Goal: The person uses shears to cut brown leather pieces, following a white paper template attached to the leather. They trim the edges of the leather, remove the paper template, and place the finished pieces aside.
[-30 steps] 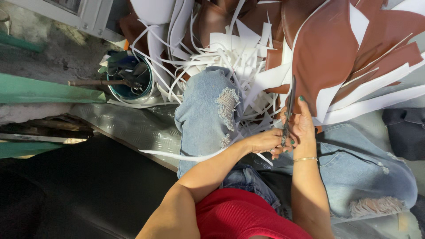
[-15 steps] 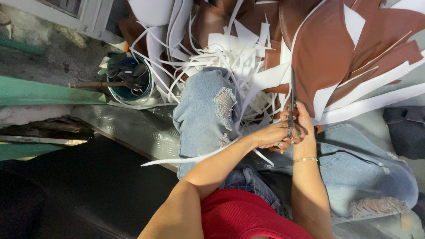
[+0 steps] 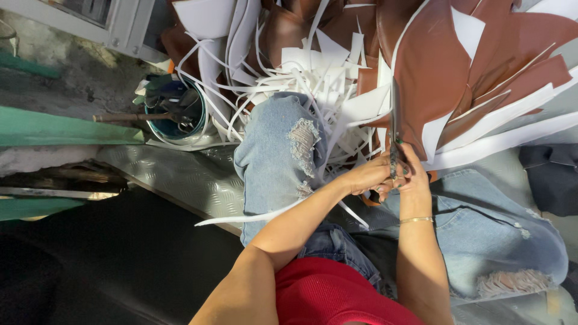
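1. Our right hand (image 3: pixel 409 171) had its fingers curled through the handles of the scissors (image 3: pixel 394 129); our left hand (image 3: pixel 367 176) pressed in beside it, fingers wrapped, on what we could not tell.
2. The blades ran straight away from us, their long axis pointing up into the brown sheet (image 3: pixel 433 78).
3. That sheet lay just beyond both hands, over our knees, the right hand nearer.
4. White offcut strips (image 3: pixel 313 78) were heaped to the left, beside a tool bucket (image 3: pixel 174 114).

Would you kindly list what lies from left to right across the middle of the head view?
Green painted plank → blue bucket of tools → torn light-blue denim knee → left hand → scissors → brown sheet material
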